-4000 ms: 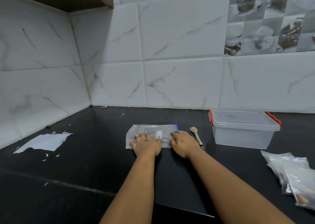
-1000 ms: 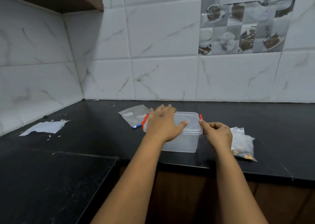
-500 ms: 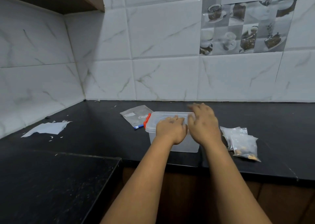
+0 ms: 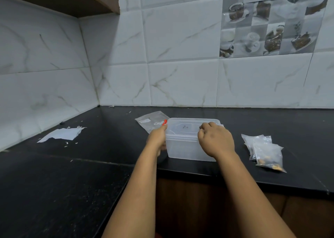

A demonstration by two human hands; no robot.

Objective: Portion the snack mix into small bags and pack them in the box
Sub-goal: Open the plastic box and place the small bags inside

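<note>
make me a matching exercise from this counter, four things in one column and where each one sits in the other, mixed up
Things:
1. box
2. filled bags
3. flat pouch
4. torn paper

Places:
a. far left, by the side wall
b. between both hands
c. right of the box
d. behind the box's left corner

Pairs: 1-b, 2-c, 3-d, 4-a

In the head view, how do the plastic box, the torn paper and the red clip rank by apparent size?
1. Box, largest.
2. Paper, farther away, so its true size is unsure.
3. Clip, clearly smallest.
</note>
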